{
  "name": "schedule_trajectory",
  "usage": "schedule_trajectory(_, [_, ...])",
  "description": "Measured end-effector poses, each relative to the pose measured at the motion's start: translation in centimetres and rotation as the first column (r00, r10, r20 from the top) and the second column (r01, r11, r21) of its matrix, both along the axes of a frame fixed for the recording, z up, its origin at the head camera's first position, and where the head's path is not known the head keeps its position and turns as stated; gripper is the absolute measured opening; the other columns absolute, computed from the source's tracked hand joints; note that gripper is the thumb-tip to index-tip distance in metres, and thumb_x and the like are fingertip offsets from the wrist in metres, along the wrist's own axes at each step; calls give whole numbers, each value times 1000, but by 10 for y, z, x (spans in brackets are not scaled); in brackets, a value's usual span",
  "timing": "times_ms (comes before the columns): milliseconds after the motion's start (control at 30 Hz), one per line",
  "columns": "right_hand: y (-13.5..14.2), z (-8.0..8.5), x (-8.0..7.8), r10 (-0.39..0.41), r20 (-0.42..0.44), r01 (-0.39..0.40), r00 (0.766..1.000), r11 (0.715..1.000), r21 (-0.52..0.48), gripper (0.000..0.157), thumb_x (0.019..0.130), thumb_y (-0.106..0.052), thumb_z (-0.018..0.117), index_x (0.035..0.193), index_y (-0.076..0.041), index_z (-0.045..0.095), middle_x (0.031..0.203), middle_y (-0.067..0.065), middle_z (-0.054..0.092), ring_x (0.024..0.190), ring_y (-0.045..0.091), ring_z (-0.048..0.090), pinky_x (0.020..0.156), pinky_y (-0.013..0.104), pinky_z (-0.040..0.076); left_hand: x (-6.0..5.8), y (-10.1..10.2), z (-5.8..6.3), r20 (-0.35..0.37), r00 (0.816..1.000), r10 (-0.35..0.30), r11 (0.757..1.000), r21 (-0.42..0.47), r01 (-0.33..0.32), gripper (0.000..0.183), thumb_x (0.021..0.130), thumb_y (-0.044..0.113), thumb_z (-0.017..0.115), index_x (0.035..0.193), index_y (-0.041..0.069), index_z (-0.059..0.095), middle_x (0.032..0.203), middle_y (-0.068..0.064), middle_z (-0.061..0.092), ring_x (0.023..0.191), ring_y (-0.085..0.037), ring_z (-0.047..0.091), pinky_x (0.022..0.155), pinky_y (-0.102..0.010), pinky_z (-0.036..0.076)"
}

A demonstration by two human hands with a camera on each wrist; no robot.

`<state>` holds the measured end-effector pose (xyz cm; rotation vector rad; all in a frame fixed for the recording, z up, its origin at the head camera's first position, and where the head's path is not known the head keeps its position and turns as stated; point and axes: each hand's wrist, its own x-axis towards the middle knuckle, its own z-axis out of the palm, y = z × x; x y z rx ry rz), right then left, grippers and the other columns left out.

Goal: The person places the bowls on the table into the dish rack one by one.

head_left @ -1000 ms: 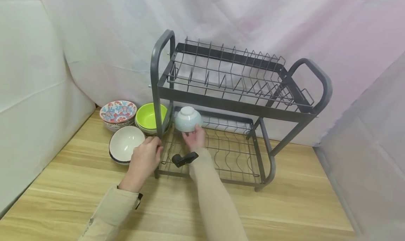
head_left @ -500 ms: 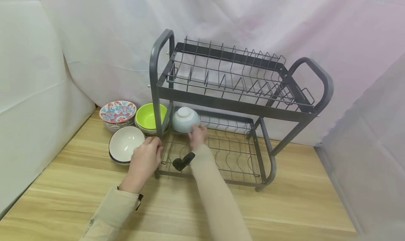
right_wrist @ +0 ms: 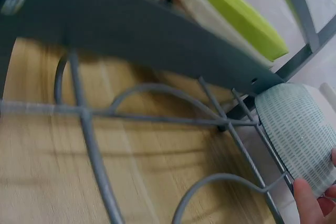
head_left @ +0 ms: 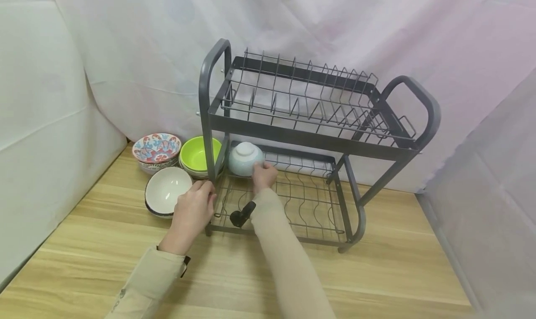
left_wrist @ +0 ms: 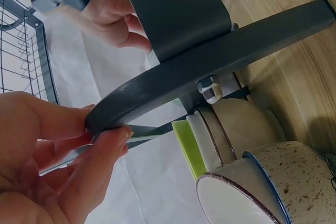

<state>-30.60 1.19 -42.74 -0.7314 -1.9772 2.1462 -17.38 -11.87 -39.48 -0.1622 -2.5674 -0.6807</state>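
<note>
A pale blue bowl [head_left: 244,162] with a white foot lies upside down at the back left of the dish rack's lower tier [head_left: 311,193]. My right hand [head_left: 264,177] holds its right side. In the right wrist view, fingertips [right_wrist: 306,195] meet the patterned bowl [right_wrist: 296,129] near its rim, beside the wires; the rest of that hand is out of frame. My left hand [head_left: 192,207] grips the rack's front left post [head_left: 208,147]. Seen from the left wrist, its thumb and fingers [left_wrist: 97,169] pinch the dark metal frame [left_wrist: 173,82].
Left of the rack, on the wooden table [head_left: 104,244], stand stacked bowls: a red-and-blue patterned one [head_left: 157,148], a lime green one [head_left: 196,154] and a white one [head_left: 167,191]. The rack's upper tier [head_left: 293,93] overhangs the lower one. Cloth hangs behind.
The pale blue bowl has moved slightly left and down onto the lower tier. My right hand has shifted from under the bowl to its right side. The left hand stays on the post.
</note>
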Motion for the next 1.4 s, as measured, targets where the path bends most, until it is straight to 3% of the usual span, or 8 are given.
schedule_trajectory(433, [9,-2,0,133,56,-137,990,988,66,34,84,-10,61,118,-1,57,115,16,56,92,25,61,76,28,52,3,-3,5,28,1000,9,1000,-9,-9,8,78,1,65,79,3,58,79,-13,59,60,-33,58,49,-46,47])
schedule_trajectory(567, [11,-3,-1,153,38,-157,987,981,115,39,83,-9,61,120,1,54,114,17,55,88,24,62,74,28,52,3,-3,5,18,1000,4,1000,-14,-3,7,78,1,64,79,2,58,79,-14,59,59,-33,58,49,-46,47])
schedule_trajectory(700, [18,10,4,189,48,-194,981,973,128,50,84,-10,58,131,-1,45,131,16,47,105,27,57,85,30,49,2,-2,4,0,1000,-11,1000,-26,11,7,78,1,64,77,2,58,76,-13,58,58,-32,57,48,-45,47])
schedule_trajectory(833, [33,28,21,297,-20,-293,955,950,108,54,86,-15,57,135,-3,38,138,14,39,119,27,47,94,33,43,1,-1,5,12,1000,0,1000,-28,1,7,77,1,64,77,2,57,74,-13,57,57,-31,56,47,-44,47])
schedule_trajectory(933, [48,38,38,389,-88,-379,917,919,107,56,87,-17,57,137,-3,35,140,16,35,124,28,40,98,36,39,1,-1,5,22,1000,5,1000,-28,-4,8,77,0,64,77,2,57,73,-12,56,56,-31,56,45,-44,46])
schedule_trajectory(1100, [71,48,68,474,-139,-453,869,877,161,54,89,-15,56,137,-5,35,139,14,37,125,28,40,98,37,39,0,0,5,29,1000,-5,999,-32,6,7,77,0,64,78,2,57,72,-12,55,55,-29,55,45,-42,46])
schedule_trajectory(1267, [105,52,107,523,-238,-460,819,845,272,52,89,-10,54,136,0,34,138,17,39,126,31,39,101,37,35,1,1,4,48,999,-6,999,-33,7,7,78,1,64,78,2,58,72,-11,55,54,-29,54,44,-41,46])
schedule_trajectory(1400, [139,61,135,500,-284,-413,818,855,314,50,89,-7,53,135,1,35,136,17,41,125,29,40,98,27,38,3,2,4,44,999,-1,999,-36,3,7,77,1,64,78,3,57,72,-11,55,53,-29,54,43,-41,45])
